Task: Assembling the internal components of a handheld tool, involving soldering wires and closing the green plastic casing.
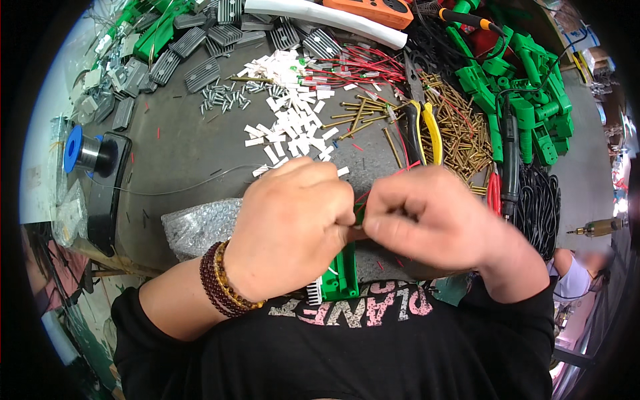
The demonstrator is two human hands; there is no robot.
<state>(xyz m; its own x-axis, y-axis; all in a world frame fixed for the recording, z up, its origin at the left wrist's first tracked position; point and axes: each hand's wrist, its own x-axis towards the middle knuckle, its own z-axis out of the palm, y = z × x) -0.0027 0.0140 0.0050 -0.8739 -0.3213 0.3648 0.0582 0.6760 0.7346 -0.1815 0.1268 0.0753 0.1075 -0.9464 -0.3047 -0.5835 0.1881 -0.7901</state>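
My left hand is closed with its back up, fingertips curled down over a green plastic housing close to my chest. Facing it, my right hand is closed too, thumb and forefinger pinched just above the housing. The fingertips almost meet, and whatever they grip is hidden. Thin red wire shows at the right hand's knuckles, and a bit more red appears between the hands. White comb-like teeth line the housing's left side. Bubble wrap lies beside my left wrist.
Beyond my hands lie white connector pieces, screws, brass rods and yellow-handled pliers. Green housings and a soldering iron are at right. A solder spool stands left; grey finned blocks fill the back left.
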